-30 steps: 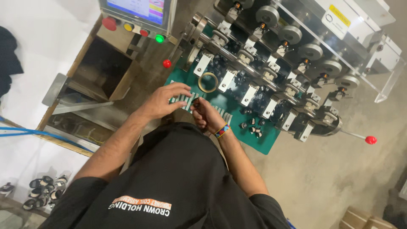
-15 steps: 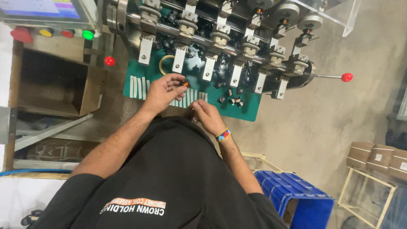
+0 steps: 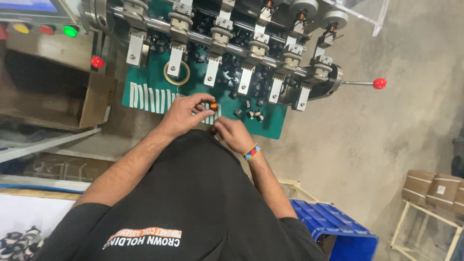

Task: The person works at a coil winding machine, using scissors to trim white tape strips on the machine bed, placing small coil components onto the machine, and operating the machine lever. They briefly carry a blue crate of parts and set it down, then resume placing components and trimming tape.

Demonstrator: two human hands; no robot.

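Note:
My left hand [image 3: 186, 113] pinches a small copper-wound coil [image 3: 213, 105] between thumb and fingers, over the green work mat [image 3: 145, 79]. My right hand [image 3: 234, 134], with a coloured bead bracelet on the wrist, sits just right of it at the mat's near edge, fingers curled; what they pinch is hidden. White tape strips [image 3: 149, 97] lie in a row on the mat left of my left hand. Several small dark bobbins [image 3: 251, 113] lie loose on the mat beyond my right hand. A tape roll [image 3: 176, 73] rests further back.
A winding machine with a row of metal spindle heads [image 3: 246, 53] runs across the top, with a red-knobbed lever [image 3: 379, 83] at its right end. A control panel with coloured buttons [image 3: 42, 29] is top left above a cardboard box [image 3: 58, 94]. A blue crate [image 3: 333, 232] stands bottom right.
The view has swung so the machine sits higher and more centred. My left hand has come back from the tape strips and now holds the coil up; my right hand stays close beside it.

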